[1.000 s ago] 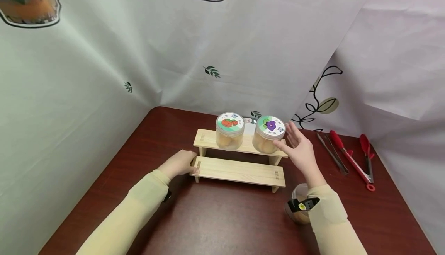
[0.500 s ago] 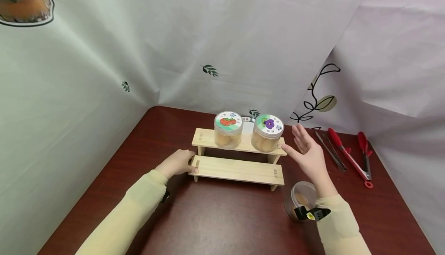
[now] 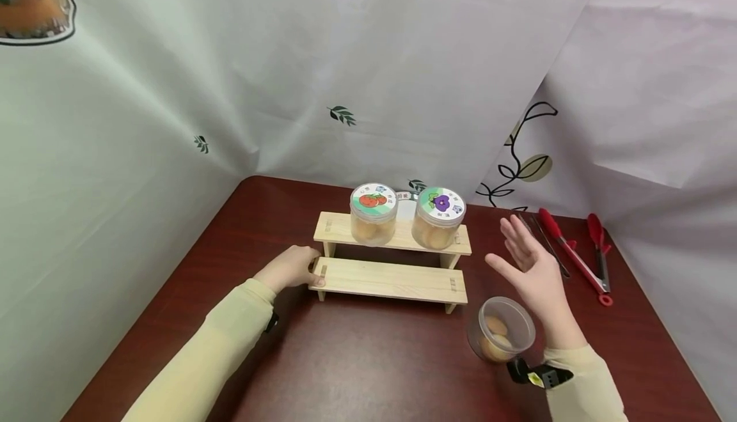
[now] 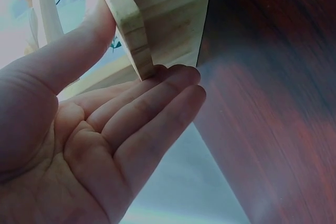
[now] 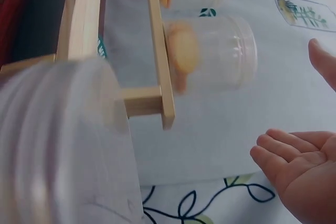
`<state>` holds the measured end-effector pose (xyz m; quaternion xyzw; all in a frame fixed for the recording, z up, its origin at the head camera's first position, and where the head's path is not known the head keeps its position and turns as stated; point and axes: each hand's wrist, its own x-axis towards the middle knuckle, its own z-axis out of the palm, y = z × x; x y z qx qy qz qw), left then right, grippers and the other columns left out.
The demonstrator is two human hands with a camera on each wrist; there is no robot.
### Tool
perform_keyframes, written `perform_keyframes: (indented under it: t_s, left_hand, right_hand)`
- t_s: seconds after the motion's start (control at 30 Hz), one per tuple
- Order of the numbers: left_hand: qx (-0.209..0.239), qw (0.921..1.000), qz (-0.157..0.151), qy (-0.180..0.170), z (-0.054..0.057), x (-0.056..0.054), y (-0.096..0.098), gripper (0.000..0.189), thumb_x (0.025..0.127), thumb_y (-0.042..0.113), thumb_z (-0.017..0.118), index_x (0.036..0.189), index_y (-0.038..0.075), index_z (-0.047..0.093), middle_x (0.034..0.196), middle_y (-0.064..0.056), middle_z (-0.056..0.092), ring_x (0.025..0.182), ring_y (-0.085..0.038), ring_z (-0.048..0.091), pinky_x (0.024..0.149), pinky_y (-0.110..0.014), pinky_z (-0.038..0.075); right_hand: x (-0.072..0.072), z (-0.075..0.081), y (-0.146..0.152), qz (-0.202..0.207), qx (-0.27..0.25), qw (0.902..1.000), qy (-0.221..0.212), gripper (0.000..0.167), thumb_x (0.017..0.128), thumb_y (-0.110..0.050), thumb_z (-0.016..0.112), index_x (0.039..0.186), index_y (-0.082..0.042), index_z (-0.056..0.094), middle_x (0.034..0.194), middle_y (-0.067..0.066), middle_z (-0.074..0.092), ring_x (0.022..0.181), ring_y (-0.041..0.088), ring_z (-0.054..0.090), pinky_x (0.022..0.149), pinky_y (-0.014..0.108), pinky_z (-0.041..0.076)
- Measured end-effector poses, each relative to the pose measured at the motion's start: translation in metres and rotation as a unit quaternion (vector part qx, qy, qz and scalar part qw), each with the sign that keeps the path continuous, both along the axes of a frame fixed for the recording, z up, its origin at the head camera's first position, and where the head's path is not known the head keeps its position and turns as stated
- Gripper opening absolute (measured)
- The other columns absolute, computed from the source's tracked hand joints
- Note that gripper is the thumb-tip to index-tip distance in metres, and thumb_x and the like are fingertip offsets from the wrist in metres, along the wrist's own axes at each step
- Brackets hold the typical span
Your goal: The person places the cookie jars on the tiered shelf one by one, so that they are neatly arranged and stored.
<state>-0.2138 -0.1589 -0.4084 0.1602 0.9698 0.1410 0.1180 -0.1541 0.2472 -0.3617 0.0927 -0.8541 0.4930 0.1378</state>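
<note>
A two-step wooden display shelf (image 3: pixel 391 279) stands on the table. My left hand (image 3: pixel 292 266) holds the left end of its lower step. In the left wrist view the thumb lies on one side of the board, and the fingers (image 4: pixel 157 124) touch its other side. On the upper step sit two clear lidded jars, one with a tomato label (image 3: pixel 373 214) and one with a purple flower label (image 3: pixel 438 217). Off the shelf's right end, my right hand (image 3: pixel 535 275) hovers with fingers spread, touching nothing. Below it, a lidless clear jar (image 3: pixel 501 329) with round biscuits inside stands on the table.
Red-handled tongs (image 3: pixel 576 257) lie at the table's right side, with metal tongs (image 3: pixel 544 243) beside them, partly hidden by my right hand. Behind the jars a white round piece (image 3: pixel 406 206) shows. A printed cloth (image 3: pixel 403 77) hangs around the back and sides.
My right hand has let go of the purple flower jar and moved right, away from the shelf. The jar stays on the upper step. My left hand keeps its hold.
</note>
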Motion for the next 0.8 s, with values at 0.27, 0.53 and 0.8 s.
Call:
perform_keyframes:
  t_s: [0.27, 0.53, 0.8]
  left_hand:
    - [0.005, 1.0, -0.004, -0.002, -0.001, -0.001, -0.001, 0.043, 0.075, 0.028, 0.08, 0.105, 0.001, 0.065, 0.085, -0.006, 0.064, 0.073, -0.017, 0.052, 0.071, -0.035, 0.044]
    - [0.002, 1.0, -0.008, -0.006, -0.001, -0.001, -0.002, 0.044, 0.076, 0.029, 0.079, 0.106, 0.001, 0.064, 0.085, -0.006, 0.063, 0.075, -0.018, 0.053, 0.073, -0.036, 0.044]
    - [0.0, 1.0, -0.003, -0.003, 0.0, 0.0, -0.001, 0.039, 0.076, 0.028, 0.08, 0.101, 0.002, 0.065, 0.077, -0.004, 0.061, 0.069, -0.017, 0.049, 0.067, -0.033, 0.042]
  right_hand:
    - [0.019, -0.018, 0.021, -0.013, 0.03, 0.9994, -0.004, 0.079, 0.083, -0.012, 0.073, 0.149, -0.021, 0.03, 0.145, 0.016, 0.042, 0.123, -0.011, 0.041, 0.09, 0.004, 0.035]
    - [0.03, -0.043, 0.037, 0.001, 0.013, 0.9998, -0.013, 0.078, 0.083, -0.004, 0.071, 0.149, -0.013, 0.03, 0.145, 0.015, 0.042, 0.12, -0.014, 0.041, 0.089, 0.005, 0.036]
    - [0.043, -0.058, 0.042, 0.004, 0.01, 0.9992, -0.038, 0.079, 0.084, -0.005, 0.071, 0.149, -0.01, 0.027, 0.147, 0.013, 0.039, 0.12, -0.017, 0.038, 0.089, 0.004, 0.036]
